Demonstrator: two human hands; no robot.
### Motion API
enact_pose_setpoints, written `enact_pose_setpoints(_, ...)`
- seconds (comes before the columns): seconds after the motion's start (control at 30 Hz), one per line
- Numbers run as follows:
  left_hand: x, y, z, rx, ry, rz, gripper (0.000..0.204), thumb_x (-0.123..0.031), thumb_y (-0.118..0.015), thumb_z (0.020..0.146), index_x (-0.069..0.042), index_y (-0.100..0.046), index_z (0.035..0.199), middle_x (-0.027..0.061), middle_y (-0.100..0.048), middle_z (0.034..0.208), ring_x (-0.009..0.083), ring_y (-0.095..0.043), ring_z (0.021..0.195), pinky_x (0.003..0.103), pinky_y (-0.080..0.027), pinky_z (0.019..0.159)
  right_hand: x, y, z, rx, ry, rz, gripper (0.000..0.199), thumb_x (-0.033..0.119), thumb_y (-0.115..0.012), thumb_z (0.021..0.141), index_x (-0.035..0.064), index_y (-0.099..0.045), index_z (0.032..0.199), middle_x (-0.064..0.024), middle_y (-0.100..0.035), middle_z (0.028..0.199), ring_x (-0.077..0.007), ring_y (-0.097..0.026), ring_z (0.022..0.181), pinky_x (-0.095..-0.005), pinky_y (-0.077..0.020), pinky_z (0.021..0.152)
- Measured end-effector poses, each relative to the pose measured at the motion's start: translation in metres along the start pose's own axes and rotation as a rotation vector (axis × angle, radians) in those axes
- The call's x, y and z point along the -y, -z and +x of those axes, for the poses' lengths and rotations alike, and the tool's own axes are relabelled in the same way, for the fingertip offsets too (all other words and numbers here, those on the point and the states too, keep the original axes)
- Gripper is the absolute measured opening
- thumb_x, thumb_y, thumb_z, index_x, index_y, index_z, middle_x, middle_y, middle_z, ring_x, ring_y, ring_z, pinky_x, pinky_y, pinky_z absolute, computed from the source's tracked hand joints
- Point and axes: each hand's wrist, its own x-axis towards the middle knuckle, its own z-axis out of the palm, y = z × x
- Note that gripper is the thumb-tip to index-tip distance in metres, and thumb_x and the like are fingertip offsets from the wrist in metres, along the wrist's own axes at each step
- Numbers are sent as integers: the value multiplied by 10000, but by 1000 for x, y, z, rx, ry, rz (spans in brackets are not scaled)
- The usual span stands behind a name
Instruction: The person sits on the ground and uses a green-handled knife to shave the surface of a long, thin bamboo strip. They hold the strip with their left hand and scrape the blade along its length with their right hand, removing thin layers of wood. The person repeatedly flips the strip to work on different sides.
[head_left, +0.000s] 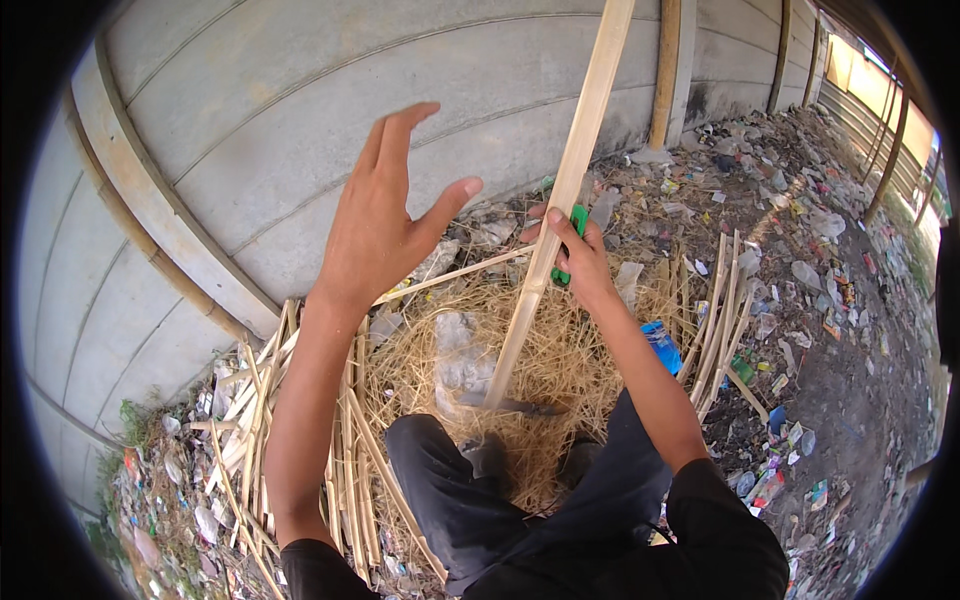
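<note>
Bamboo strip is leaning in the gripping fingers of the right hand, possibly risking a sideways slip because the left hand is hovering open, supporting nothing.

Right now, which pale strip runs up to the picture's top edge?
The broad strip in the right grip; the left pile and right bundle both end well below that edge.

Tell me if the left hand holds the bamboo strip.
No: the left hand is open and apart from the bamboo strip, which the right hand grips.
</note>
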Motion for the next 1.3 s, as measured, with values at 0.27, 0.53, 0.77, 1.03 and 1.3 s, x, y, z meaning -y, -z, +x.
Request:
enact_pose_setpoints(0.27, 51, -64, -159, 655, 771, -938, 579, -455, -590, 1122, 44, -577, 1414, 192, -766, 989, 250, -791, 847, 348, -621, 704, -6, 32, 7, -245, 21, 343, 431, 435, -603, 1122, 48, -652, 1305, -157, -789, 1051, -40, -377, 475, -227, -342, 489)
enact_pose_setpoints(0.53, 0, -22, -194, 722, 654, -827, 366, -279, -484, 1179, -7, -631, 1376, 93, -755, 854, 136, -701, 593, 266, -567, 550, 0, 38, 7, -366, 21, 304, 476, 369, -635, 1109, 47, -554, 1451, -145, -768, 1107, -34, -440, 498, -223, -362, 474)
enact_pose_setpoints(0.77, -28, 5, -209, 831, 823, -1384, 460, -263, -426, 1184, 47, -479, 1519, 237, -768, 977, 228, -744, 645, 322, -617, 583, 35, 24, -4, -350, 48, 145, 373, 352, -660, 1084, 31, -652, 1273, -101, -777, 995, -47, -600, 627, -229, -370, 468)
enact_pose_setpoints(1.03, -37, 1, -215, 847, 827, -1573, 399, -218, -490, 1160, 37, -502, 1467, 171, -699, 750, 213, -677, 492, 298, -537, 427, 38, 18, -3, -429, 40, 106, 356, 363, -646, 1068, 48, -671, 1231, -45, -739, 885, -61, -678, 727, -221, -370, 465)
enact_pose_setpoints(1.3, -33, -11, -218, 941, 877, -1607, 323, -169, -565, 1143, 0, -557, 1418, 118, -733, 782, 162, -719, 591, 280, -566, 519, 49, 13, -6, -521, 101, 26, 338, 340, -660, 1063, 34, -678, 1205, -63, -718, 846, -105, -700, 778, -267, -498, 550)
